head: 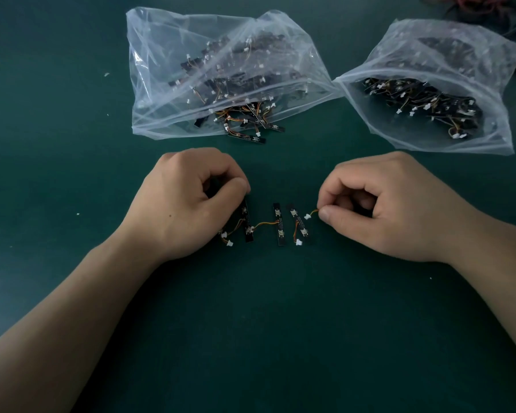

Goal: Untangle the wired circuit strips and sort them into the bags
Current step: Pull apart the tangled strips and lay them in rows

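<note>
3 black strips lie side by side in the middle of the frame, each standing roughly top to bottom, between the 2 hands. The left strip [248, 223] has its upper end under the fingertips of the left hand [185, 201], whose thumb and forefinger are curled together and pinch that end. The rest of the strip sticks out below the fingers onto the table [280, 323]. A short wire [264, 225] runs from its lower part across to the middle strip [278, 224], which no finger touches. The right strip [302, 226] lies just beside the middle one, also untouched. From it a loose wire [314, 211] with a white plug [306, 216] leads right to the right hand [393, 201], whose thumb and forefinger are closed on the wire's end, the other fingers curled in. 2 more white plugs [227, 238] lie by the heel of the left hand.

In the upper middle lies the left bag [221, 70], clear plastic, with strips spilling from its mouth. The right bag [435, 84] lies in the upper right, also holding strips. A heap of cables [489, 7] shows in the upper right corner.
</note>
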A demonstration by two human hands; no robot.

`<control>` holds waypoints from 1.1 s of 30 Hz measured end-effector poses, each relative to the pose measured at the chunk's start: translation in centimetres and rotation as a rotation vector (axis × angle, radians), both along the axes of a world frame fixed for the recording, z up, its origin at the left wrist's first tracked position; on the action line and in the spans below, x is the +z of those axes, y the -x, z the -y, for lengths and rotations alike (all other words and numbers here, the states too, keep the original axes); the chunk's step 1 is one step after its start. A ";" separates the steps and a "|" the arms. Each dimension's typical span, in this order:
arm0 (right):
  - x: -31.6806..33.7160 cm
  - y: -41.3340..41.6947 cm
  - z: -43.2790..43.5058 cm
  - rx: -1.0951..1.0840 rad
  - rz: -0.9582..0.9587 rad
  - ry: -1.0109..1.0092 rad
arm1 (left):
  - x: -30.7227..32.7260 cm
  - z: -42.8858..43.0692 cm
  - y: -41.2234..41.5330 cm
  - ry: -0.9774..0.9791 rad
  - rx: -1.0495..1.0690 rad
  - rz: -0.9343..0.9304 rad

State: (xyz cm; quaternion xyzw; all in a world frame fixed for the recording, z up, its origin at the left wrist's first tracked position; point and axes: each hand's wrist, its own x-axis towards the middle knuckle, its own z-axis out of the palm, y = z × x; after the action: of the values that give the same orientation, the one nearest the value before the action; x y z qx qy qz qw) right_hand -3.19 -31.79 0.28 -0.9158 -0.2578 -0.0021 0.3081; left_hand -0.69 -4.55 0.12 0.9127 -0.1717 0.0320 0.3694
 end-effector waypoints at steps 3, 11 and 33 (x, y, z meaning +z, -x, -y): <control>-0.2 0.0 -0.2 -0.006 -0.001 -0.031 | 0.0 0.0 0.0 0.008 -0.009 0.003; -0.3 0.2 -0.5 -0.027 0.006 -0.021 | 0.2 -0.1 -0.1 0.045 -0.046 -0.028; -0.4 0.2 -0.8 -0.026 0.045 0.049 | -0.1 -0.5 -0.5 -0.013 -0.052 -0.038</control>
State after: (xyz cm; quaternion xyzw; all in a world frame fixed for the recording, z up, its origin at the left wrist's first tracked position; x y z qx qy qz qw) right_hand -3.35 -30.99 -0.16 -0.9260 -0.2526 -0.0203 0.2797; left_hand -0.24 -4.06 0.07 0.9107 -0.1884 0.0041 0.3676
